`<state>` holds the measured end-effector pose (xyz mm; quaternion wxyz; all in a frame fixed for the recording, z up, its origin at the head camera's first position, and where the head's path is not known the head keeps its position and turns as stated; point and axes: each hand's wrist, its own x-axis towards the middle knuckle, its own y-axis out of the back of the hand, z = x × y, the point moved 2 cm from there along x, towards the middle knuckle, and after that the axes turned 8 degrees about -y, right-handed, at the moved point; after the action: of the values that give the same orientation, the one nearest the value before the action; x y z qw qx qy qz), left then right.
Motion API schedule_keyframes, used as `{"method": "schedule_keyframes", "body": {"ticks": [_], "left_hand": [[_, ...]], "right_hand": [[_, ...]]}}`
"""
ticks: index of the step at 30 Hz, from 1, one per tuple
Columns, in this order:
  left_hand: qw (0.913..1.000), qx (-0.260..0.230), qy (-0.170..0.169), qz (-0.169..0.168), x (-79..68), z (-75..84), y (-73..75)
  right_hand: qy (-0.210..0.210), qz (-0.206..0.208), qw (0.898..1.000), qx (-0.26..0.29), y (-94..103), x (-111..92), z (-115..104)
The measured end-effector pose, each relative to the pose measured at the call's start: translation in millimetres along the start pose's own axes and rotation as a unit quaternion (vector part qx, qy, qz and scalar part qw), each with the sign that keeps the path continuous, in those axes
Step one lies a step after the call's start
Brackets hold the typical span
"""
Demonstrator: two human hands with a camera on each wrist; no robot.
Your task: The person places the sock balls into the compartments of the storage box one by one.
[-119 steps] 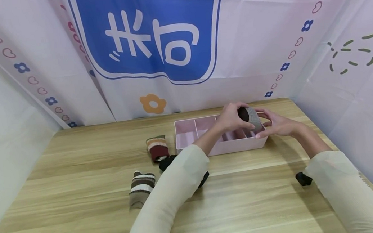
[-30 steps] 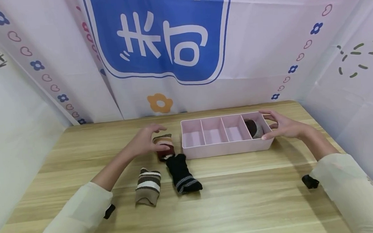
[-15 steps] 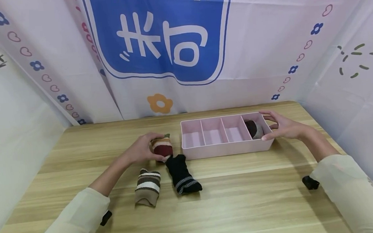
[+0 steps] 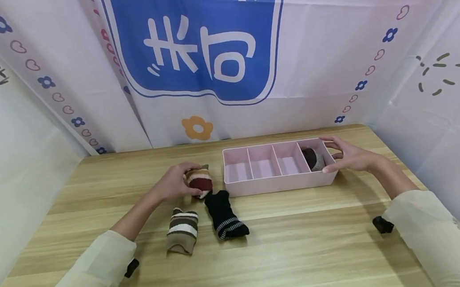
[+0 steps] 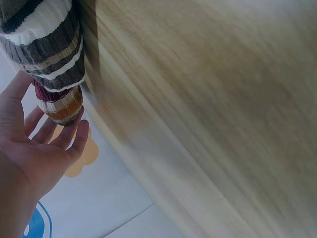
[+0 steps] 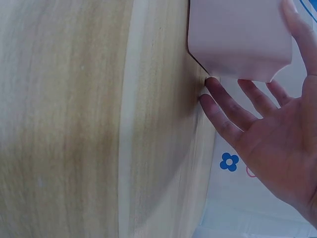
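Observation:
My left hand [image 4: 175, 183] grips a rolled sock [image 4: 200, 181] with dark red, cream and orange stripes, thumb at its near side and fingers at its far side. In the left wrist view, a brown-and-white striped sock [image 5: 49, 47] partly covers the red-striped one. A pink box [image 4: 274, 184] with several compartments stands at the back of the table, and my right hand [image 4: 351, 153] holds its right end, thumb on the front and fingers behind. One dark brown and grey rolled sock [image 4: 315, 159] lies in the rightmost compartment; the other compartments are bare.
A black sock [image 4: 225, 215] with grey stripes lies just in front of the red-striped one. The brown-and-white sock lies to its left on the wooden table [image 4: 294, 254]. Printed cloth walls [image 4: 308, 58] rise behind and at both sides.
Both hands were at the box's right end with the brown-grey sock, which now lies inside. My left hand has moved left and closed round the red-striped sock. The right hand stays at the box.

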<state>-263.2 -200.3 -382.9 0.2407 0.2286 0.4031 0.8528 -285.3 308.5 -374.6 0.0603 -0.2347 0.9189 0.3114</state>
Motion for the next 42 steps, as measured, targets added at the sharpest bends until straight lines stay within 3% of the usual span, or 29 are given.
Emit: {"method": "schedule_keyframes", "body": {"ticks": [12,24,31,42], "left_hand": [[0.9999,-0.011,0.002,0.002,1.9,0.9,2.1],[0.9984,-0.036,0.024,0.037,6.6,12.3,23.7],[0.9972,-0.037,0.016,0.062,16.9,25.9,32.9],[0.9969,-0.053,-0.013,0.057,42.6,52.5,29.0]], "right_hand": [[0.002,-0.001,1.0,-0.008,0.1,1,0],[-0.005,-0.002,1.0,-0.008,0.3,-1,-1],[-0.006,0.003,1.0,-0.016,-0.4,-1,-3],[-0.005,-0.006,1.0,0.002,0.3,0,0]]}}
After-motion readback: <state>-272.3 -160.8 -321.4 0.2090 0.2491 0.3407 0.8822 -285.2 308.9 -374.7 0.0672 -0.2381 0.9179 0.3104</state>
